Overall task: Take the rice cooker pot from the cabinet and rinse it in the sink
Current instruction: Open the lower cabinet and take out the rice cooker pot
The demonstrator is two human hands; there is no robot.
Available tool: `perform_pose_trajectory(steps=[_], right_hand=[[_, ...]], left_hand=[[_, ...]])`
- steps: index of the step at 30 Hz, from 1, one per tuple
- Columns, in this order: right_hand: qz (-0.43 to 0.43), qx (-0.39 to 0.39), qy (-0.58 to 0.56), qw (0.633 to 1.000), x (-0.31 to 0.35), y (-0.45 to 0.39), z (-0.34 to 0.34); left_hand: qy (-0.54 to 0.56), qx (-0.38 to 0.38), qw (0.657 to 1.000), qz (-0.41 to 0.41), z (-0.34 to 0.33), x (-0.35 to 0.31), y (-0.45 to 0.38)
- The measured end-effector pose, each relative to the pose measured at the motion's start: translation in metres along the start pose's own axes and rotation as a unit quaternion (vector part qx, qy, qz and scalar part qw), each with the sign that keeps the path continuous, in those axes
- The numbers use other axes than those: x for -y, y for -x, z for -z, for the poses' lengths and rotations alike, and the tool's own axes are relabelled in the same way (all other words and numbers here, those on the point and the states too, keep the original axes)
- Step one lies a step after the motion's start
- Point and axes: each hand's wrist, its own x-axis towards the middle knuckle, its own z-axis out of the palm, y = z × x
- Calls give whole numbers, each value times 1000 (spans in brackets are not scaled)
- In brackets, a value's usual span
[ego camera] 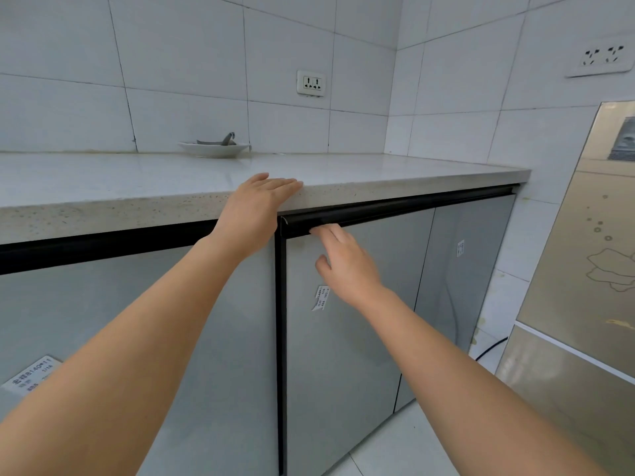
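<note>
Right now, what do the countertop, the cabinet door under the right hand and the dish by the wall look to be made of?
Countertop: looks like polished stone or composite, pale with dark specks along its front edge.
Cabinet door: smooth grey panel with a soft sheen, perhaps glass or laminate, in a black frame that looks like metal.
Dish: glossy white, probably ceramic.

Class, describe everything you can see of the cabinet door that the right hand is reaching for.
The cabinet door is a flat, grey, glossy panel under the countertop, upright, with a black handle strip along its top edge and a black edge down its left side. A small white label sticks to its face. The right hand touches the handle strip with its fingertips.
</note>
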Motion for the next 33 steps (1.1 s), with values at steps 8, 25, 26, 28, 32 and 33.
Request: perform_pose_trajectory(steps=[8,25,26,28,32,33], right_hand=[[-26,-92,-53,994,-8,23,17],[-10,-159,-69,985,-29,73,71],[-18,-158,-78,984,-31,76,75],[-37,-154,-105,982,-33,80,82],[-70,-150,-150,975,-42,92,98],[-80,-150,-162,972,-46,96,104]], left_hand=[[9,-10,1000,10,0,-4,0],[-54,-6,998,29,-25,-47,-10],[-58,0,998,23,-29,-52,-15],[-70,14,997,14,-38,-61,-24],[-106,47,993,-1,-54,-78,-40],[-118,63,991,-9,-58,-82,-44]])
